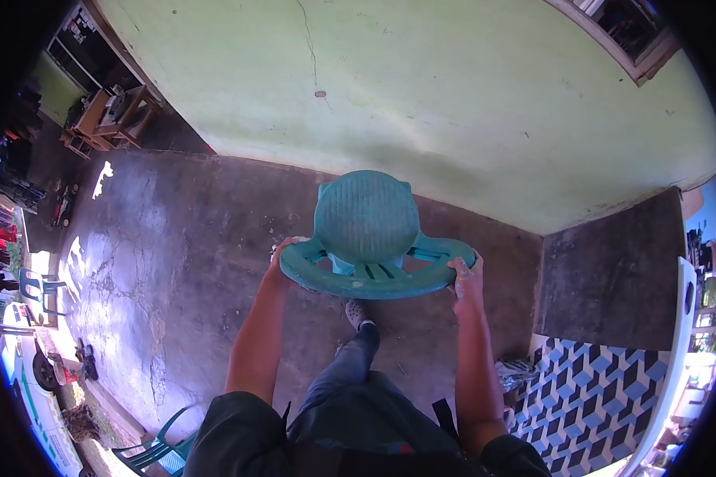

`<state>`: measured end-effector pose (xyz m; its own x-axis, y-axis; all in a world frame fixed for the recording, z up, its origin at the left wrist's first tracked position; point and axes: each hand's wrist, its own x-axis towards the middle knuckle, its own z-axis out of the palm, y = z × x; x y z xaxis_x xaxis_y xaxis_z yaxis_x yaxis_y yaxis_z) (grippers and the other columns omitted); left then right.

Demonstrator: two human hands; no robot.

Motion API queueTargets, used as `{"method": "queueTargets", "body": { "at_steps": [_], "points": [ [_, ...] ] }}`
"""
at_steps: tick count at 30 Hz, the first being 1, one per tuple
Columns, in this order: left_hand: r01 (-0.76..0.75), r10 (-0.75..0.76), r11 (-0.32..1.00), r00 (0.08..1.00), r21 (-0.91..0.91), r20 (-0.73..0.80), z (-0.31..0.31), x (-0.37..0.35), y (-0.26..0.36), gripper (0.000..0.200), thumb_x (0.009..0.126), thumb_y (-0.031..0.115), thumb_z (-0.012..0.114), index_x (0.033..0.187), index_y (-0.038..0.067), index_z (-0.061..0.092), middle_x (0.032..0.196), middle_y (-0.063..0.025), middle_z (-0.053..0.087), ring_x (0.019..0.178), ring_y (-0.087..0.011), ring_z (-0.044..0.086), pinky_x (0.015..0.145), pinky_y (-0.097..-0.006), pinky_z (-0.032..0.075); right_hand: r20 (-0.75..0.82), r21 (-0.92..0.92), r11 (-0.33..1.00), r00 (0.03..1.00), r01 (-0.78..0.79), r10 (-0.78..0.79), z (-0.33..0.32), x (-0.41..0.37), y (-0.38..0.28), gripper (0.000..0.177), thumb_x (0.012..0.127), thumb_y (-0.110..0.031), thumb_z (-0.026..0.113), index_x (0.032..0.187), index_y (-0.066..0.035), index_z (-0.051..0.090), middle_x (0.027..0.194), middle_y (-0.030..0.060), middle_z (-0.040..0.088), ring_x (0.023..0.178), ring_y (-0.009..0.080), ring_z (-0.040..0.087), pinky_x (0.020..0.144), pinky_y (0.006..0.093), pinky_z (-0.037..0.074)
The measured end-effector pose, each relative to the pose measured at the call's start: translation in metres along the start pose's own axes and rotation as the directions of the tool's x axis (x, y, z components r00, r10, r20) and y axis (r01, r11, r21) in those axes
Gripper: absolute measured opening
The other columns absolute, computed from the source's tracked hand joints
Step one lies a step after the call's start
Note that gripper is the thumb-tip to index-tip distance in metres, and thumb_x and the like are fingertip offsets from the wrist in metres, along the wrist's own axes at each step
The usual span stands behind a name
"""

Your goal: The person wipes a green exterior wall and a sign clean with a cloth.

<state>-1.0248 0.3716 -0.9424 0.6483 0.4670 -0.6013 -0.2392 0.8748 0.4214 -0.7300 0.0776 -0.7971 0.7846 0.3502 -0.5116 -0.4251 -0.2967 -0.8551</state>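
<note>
A green plastic chair (366, 216) is held up in front of my body, its round ribbed part facing me and its curved rim nearest my chest. My left hand (282, 256) is wrapped round the left end of the curved rim. On the right end, my right hand (465, 280) grips the rim with pale marks on its skin. My foot in a grey shoe (354, 313) shows on the floor beyond the rim.
A pale green wall (422, 95) stands ahead. The dark floor (191, 262) is cracked. Patterned tiles (597, 397) lie at the lower right, another green chair (163, 449) at the lower left, a wooden desk (115, 119) at the upper left.
</note>
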Motion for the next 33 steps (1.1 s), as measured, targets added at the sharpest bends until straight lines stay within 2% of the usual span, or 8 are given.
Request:
{"method": "queueTargets", "body": {
  "at_steps": [3, 9, 11, 14, 20, 24, 27, 33],
  "points": [
    [0.153, -0.151, 0.987, 0.988, 0.053, -0.028, -0.016, 0.008, 0.004, 0.055, 0.089, 0.041, 0.063, 0.125, 0.0, 0.06, 0.109, -0.0211, 0.071, 0.087, -0.0384, 0.07, 0.079, -0.052, 0.06, -0.042, 0.051, 0.999, 0.999, 0.005, -0.003, 0.003, -0.016, 0.007, 0.06, 0.092, -0.023, 0.067, 0.146, -0.018, 0.041, 0.123, 0.0048, 0.058, 0.099, 0.0162, 0.057, 0.073, 0.0322, 0.048],
    [0.241, -0.236, 0.97, 0.966, 0.043, -0.102, 0.013, -0.038, 0.012, 0.032, 0.096, 0.036, 0.058, 0.106, 0.007, 0.068, 0.099, -0.0136, 0.072, 0.088, -0.0306, 0.071, 0.079, -0.046, 0.06, -0.058, 0.067, 0.998, 0.998, 0.022, -0.018, -0.004, -0.043, 0.029, 0.064, 0.091, -0.024, 0.069, 0.148, -0.011, 0.041, 0.128, 0.0115, 0.054, 0.111, 0.0238, 0.059, 0.088, 0.0422, 0.054],
    [0.143, -0.091, 0.98, 0.939, 0.138, -0.331, -0.018, -0.01, 0.009, 0.025, 0.097, 0.028, 0.058, 0.109, 0.008, 0.067, 0.098, -0.0114, 0.072, 0.086, -0.0256, 0.073, 0.075, -0.043, 0.061, -0.123, -0.226, 0.948, 0.958, 0.226, -0.258, -0.009, -0.028, 0.047, 0.071, 0.096, -0.032, 0.071, 0.152, -0.007, 0.036, 0.129, 0.018, 0.06, 0.121, 0.032, 0.056, 0.101, 0.0522, 0.048],
    [-0.023, 0.098, 0.962, 0.959, 0.271, -0.267, -0.017, -0.027, 0.014, 0.019, 0.097, 0.02, 0.059, 0.111, 0.009, 0.066, 0.099, -0.0098, 0.072, 0.085, -0.0227, 0.073, 0.073, -0.0392, 0.061, -0.049, -0.637, 0.693, 0.879, 0.337, -0.473, 0.014, -0.056, 0.03, 0.079, 0.091, -0.034, 0.078, 0.154, -0.006, 0.037, 0.146, 0.0276, 0.05, 0.139, 0.0438, 0.043, 0.113, 0.0576, 0.037],
    [-0.301, 0.371, 0.844, 0.925, 0.443, -0.079, 0.007, -0.093, 0.066, 0.054, 0.092, 0.006, 0.065, 0.143, 0.011, 0.049, 0.128, -0.0066, 0.067, 0.114, -0.0224, 0.068, 0.097, -0.0361, 0.056, -0.143, -0.821, 0.535, 0.837, 0.197, -0.528, 0.092, -0.113, -0.012, 0.081, 0.087, -0.031, 0.082, 0.152, -0.007, 0.039, 0.157, 0.0336, 0.035, 0.149, 0.0555, 0.023, 0.118, 0.0609, 0.029],
    [-0.4, 0.403, 0.842, 0.913, 0.361, 0.071, 0.029, -0.131, 0.115, 0.056, 0.089, -0.003, 0.066, 0.142, 0.007, 0.051, 0.127, -0.0079, 0.067, 0.114, -0.0204, 0.067, 0.098, -0.0337, 0.053, 0.028, -0.783, 0.448, 0.744, 0.431, -0.667, 0.167, -0.125, -0.029, 0.083, 0.086, -0.033, 0.083, 0.152, -0.008, 0.039, 0.158, 0.0298, 0.036, 0.148, 0.0533, 0.029, 0.117, 0.0608, 0.03],
    [-0.475, 0.417, 0.843, 0.874, 0.252, 0.25, 0.027, -0.154, 0.15, 0.062, 0.087, -0.008, 0.064, 0.146, 0.005, 0.049, 0.13, -0.0076, 0.065, 0.12, -0.0199, 0.064, 0.105, -0.0336, 0.05, 0.271, -0.436, 0.679, 0.806, 0.591, -0.527, 0.245, -0.117, -0.028, 0.075, 0.089, -0.035, 0.081, 0.15, -0.011, 0.045, 0.153, 0.0257, 0.045, 0.142, 0.0377, 0.044, 0.116, 0.0494, 0.036],
    [-0.463, 0.341, 0.828, 0.863, 0.317, 0.372, -0.011, -0.181, 0.23, 0.072, 0.083, -0.013, 0.065, 0.15, 0.004, 0.045, 0.134, -0.0066, 0.063, 0.122, -0.0193, 0.062, 0.105, -0.0338, 0.05, 0.493, 0.04, 0.996, 0.869, -0.081, 0.051, 0.427, -0.142, -0.023, 0.062, 0.097, -0.049, 0.069, 0.145, -0.014, 0.054, 0.139, 0.013, 0.061, 0.124, 0.03, 0.061, 0.104, 0.0399, 0.049]
  ]
}}
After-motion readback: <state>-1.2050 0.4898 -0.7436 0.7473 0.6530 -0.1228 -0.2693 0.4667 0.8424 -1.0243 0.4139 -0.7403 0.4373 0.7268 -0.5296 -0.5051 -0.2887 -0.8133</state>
